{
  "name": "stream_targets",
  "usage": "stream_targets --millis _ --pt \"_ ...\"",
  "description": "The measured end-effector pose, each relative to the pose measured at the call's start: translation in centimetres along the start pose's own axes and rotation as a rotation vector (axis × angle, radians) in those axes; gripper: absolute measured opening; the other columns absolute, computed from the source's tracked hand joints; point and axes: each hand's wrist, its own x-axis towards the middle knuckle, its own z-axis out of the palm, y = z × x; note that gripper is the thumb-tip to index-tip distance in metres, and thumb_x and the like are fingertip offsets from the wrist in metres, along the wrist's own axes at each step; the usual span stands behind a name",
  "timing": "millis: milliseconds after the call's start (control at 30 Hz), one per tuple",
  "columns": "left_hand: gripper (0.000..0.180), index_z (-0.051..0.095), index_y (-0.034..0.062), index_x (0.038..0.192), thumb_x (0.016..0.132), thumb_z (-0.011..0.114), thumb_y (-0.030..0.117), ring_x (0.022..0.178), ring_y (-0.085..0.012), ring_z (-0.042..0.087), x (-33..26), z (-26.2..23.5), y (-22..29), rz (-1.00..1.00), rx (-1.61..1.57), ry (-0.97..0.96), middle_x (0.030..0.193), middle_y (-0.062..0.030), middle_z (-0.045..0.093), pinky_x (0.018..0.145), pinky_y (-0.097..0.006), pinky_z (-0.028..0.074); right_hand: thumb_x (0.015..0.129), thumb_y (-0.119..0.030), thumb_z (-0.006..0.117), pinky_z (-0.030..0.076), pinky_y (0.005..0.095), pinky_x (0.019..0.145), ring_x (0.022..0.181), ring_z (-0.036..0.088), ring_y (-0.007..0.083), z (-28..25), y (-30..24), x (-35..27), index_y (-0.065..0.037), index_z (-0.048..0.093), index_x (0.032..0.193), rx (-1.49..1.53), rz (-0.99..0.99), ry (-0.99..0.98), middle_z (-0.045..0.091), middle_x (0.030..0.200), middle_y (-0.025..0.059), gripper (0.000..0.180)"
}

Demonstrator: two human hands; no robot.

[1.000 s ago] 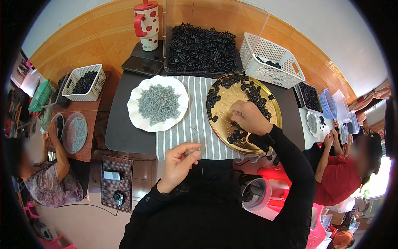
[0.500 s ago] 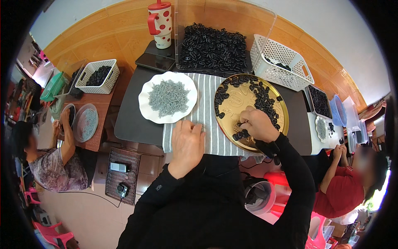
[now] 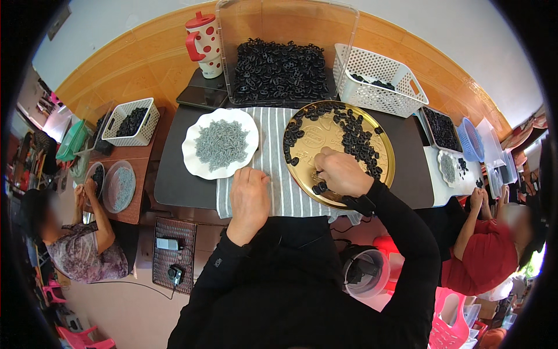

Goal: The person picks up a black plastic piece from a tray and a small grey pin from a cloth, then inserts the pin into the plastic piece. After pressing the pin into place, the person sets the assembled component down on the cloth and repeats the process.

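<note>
1. While our right hand bends over the gold tray, its fingers are curled close together; we cannot tell whether they pinch anything.
2. Small black pieces lie on that tray: a few just beneath the right hand, a thick band beyond it and to its right, and a cluster beyond it to the left.
3. Our left hand is back-up over the striped cloth, fingers folded inward; what they hold, if anything, is hidden from us.
4. Just beyond the left hand, toward its left, we have a white wavy-edged plate heaped with small grey pieces.
5. Farther beyond both hands, a clear box holds many more black pieces; a white basket stands beyond the right hand.
6. For markings, we see a raised design on the tray, beyond the right hand's fingers, and a small pale mark on our left sleeve, behind the left hand; both are too small for us to read.
</note>
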Motion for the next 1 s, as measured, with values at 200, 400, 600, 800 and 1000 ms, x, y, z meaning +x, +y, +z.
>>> stream_targets --millis 200,400,600,800,1000 --pt "0.009 0.056 -0.002 0.085 0.078 0.057 -0.007 0.078 -0.0363 0.054 0.2 0.2 -0.4 -0.007 -0.068 -0.015 0.08 -0.0173 0.056 0.068 -0.045 0.044 0.066 0.005 0.058 0.049 0.0447 0.072 0.085 0.061 0.0393 -0.2 -0.1 0.3 0.006 0.059 0.086 -0.041 -0.001 -0.044 0.058 0.09 0.0216 0.02" --pt "0.015 0.064 -0.0036 0.091 0.077 0.059 -0.007 0.08 -0.0351 0.057 0.4 0.1 -0.6 -0.046 -0.231 0.003 0.082 -0.0168 0.058 0.069 -0.041 0.046 0.068 0.003 0.059 0.049 0.0448 0.073 0.084 0.061 0.0391 -0.5 -0.7 0.5 0.004 0.059 0.087 -0.007 0.022 -0.057 0.058 0.088 0.021 0.019" --pt "0.013 0.068 -0.0017 0.086 0.075 0.063 -0.007 0.075 -0.0304 0.06 0.4 0.3 -0.9 -0.047 -0.327 0.017 0.081 -0.0142 0.061 0.065 -0.036 0.047 0.074 0.0 0.062 0.047 0.0428 0.067 0.078 0.061 0.0366 -0.1 -0.5 -0.1 -0.001 0.056 0.091 0.15 0.0 0.027 0.061 0.082 0.0164 0.018" --pt "0.015 0.069 -0.0002 0.089 0.076 0.064 -0.008 0.066 -0.0222 0.058 0.3 -0.2 -0.9 -0.024 -0.343 0.063 0.081 -0.0107 0.062 0.061 -0.029 0.046 0.079 0.002 0.061 0.046 0.0277 0.063 0.068 0.06 0.0168 -2.1 -1.9 -1.7 0.004 0.063 0.093 0.456 0.078 0.249 0.061 0.079 0.0105 0.014" --pt "0.021 0.069 -0.0001 0.101 0.082 0.063 -0.006 0.071 -0.0101 0.057 -0.8 -1.0 -0.2 -0.267 -0.806 -0.099 0.084 -0.0054 0.063 0.063 -0.022 0.045 0.081 0.007 0.06 0.043 0.0231 0.063 0.07 0.055 0.0119 0.0 -6.9 -4.4 0.002 0.065 0.096 0.852 0.115 0.436 0.057 0.078 0.0062 0.017"
